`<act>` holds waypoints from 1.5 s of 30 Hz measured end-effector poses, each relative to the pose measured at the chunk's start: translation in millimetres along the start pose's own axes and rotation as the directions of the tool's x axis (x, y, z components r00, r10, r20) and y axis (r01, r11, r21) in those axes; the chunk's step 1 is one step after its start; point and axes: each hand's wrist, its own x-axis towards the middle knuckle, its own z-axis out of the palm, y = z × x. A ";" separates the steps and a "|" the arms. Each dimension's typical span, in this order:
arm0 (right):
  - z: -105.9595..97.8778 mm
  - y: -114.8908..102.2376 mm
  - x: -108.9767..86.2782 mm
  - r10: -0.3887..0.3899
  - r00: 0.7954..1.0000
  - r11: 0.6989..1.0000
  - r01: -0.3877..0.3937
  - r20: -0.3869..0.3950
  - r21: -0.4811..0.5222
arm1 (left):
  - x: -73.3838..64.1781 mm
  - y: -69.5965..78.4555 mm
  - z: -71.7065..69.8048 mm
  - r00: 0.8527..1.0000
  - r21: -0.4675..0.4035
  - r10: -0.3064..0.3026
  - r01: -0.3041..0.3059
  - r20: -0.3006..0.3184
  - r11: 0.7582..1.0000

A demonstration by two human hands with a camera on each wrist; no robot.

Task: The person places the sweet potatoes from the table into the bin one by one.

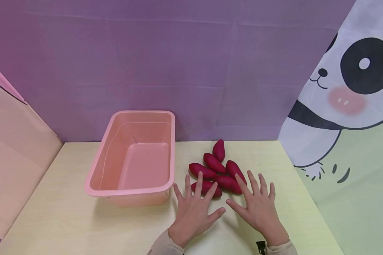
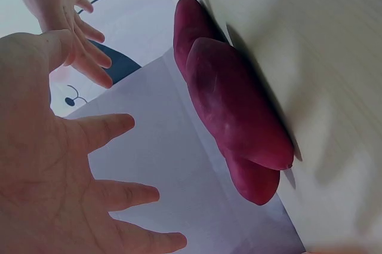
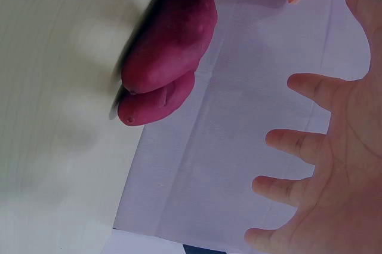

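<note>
Sweet potatoes, six, deep purplish red, lay in a loose cluster on the pale wood-grain desk, right of the basin and ahead of the two hands; several touched, the farthest one pointing toward the backdrop. Left hand, one, released, fingers spread, was poised just beside the nearest sweet potato; the left wrist view showed a gap between them. Right hand, one, likewise released with fingers splayed, was near the cluster's right side, apart from it in the right wrist view. Basin, one, pink, rectangular, stood upright left of the cluster. Sleeves, two, beige. Backdrop, one, creased purple cloth. Side panel, one, printed with a panda, stood at the right.
</note>
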 end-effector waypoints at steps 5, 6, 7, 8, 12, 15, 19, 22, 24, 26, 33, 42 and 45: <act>-0.3 -0.1 -0.5 -0.009 1.000 1.000 0.009 -0.020 0.002 | 0.0 0.3 -2.2 1.000 -0.004 0.001 -0.001 0.002 1.000; -0.2 -0.2 -0.7 -0.011 1.000 1.000 0.011 -0.025 0.002 | -0.1 0.2 -2.6 1.000 -0.007 0.002 -0.002 0.003 1.000; -0.3 -0.2 -0.8 -0.013 0.999 1.000 0.013 -0.030 0.002 | -0.3 0.2 -3.0 1.000 -0.009 0.005 -0.005 0.001 1.000; -0.4 -0.3 -0.9 -0.015 0.999 1.000 0.015 -0.035 0.001 | -0.4 0.1 -3.3 1.000 -0.012 0.006 -0.006 0.000 1.000; -1.6 -0.8 -1.6 -0.017 0.999 1.000 0.017 -0.045 0.001 | -1.3 -0.3 -4.7 1.000 -0.025 0.009 -0.009 0.005 1.000; -2.8 -1.1 -2.4 -0.010 0.999 1.000 0.010 -0.038 0.002 | -1.9 -0.5 -6.3 1.000 -0.050 0.010 -0.009 0.014 0.999; -3.5 -1.3 -2.8 -0.005 1.000 1.000 0.005 -0.028 0.004 | -3.3 -0.5 -11.1 1.000 -0.091 0.024 -0.024 -0.003 0.996; -3.5 -1.1 -2.8 -0.008 0.999 1.000 0.008 -0.031 0.006 | -5.2 -0.1 -17.8 0.997 -0.104 0.045 -0.051 -0.059 0.993; -3.2 -0.9 -2.6 -0.010 0.999 1.000 0.010 -0.036 0.008 | -7.4 0.0 -24.2 0.993 -0.108 0.062 -0.073 -0.103 0.991; -2.9 -0.8 -2.6 -0.012 0.999 1.000 0.012 -0.039 0.011 | -10.1 -0.4 -31.0 0.987 -0.108 0.078 -0.094 -0.143 0.990; -1.0 -0.5 -2.5 -0.003 0.999 0.999 0.005 -0.044 0.046 | -25.6 -7.6 -53.0 0.950 -0.156 0.118 -0.168 -0.289 0.973; 3.3 2.5 -0.8 -0.004 0.996 0.995 0.012 -0.085 0.096 | -46.2 -31.5 -80.5 0.874 -0.278 0.031 -0.188 -0.485 0.942; 5.2 4.7 0.9 -0.003 0.995 0.992 0.017 -0.104 0.128 | -52.5 -45.3 -89.9 0.858 -0.295 -0.018 -0.157 -0.514 0.942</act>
